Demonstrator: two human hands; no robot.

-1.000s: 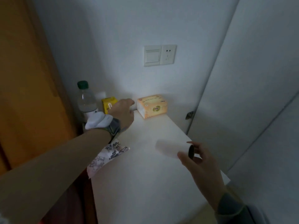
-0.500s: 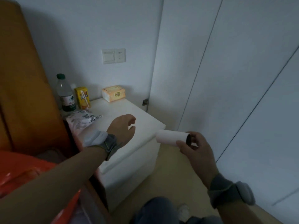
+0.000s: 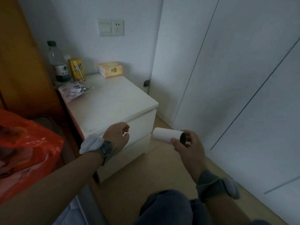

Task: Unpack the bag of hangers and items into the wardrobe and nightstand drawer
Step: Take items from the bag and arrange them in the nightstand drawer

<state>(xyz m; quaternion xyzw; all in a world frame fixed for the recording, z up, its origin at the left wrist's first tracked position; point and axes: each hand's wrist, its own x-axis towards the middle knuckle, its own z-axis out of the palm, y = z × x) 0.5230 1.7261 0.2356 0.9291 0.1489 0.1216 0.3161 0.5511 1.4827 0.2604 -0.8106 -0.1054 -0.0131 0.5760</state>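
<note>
Head view, bedside corner. A white roll (image 3: 167, 135) with a dark hollow core is pinched at its near end by the right hand (image 3: 188, 146) and is held in the air beside the nightstand (image 3: 141, 143), level with its upper drawer (image 3: 141, 122). The left hand (image 3: 116, 135) is seen before that drawer front, just under the tabletop (image 3: 113, 103), with fingers loosely curled and nothing held. Contact with the drawer cannot be told. The drawer is shown closed.

Along the back of the tabletop a water bottle (image 3: 58, 62), a yellow carton (image 3: 76, 69) with a straw fixed to it, and an orange tissue box (image 3: 111, 69) are ranged. A patterned packet (image 3: 71, 91) is laid at the left edge. A red plastic bag (image 3: 29, 143) is seen on the left beside a wooden panel (image 3: 21, 62). White wardrobe doors (image 3: 243, 78) are shown closed on the right. A switch and socket (image 3: 111, 27) are mounted on the wall.

A green-and-white label is carried by the bottle and a round emblem by the tissue box. No writing can be read.
</note>
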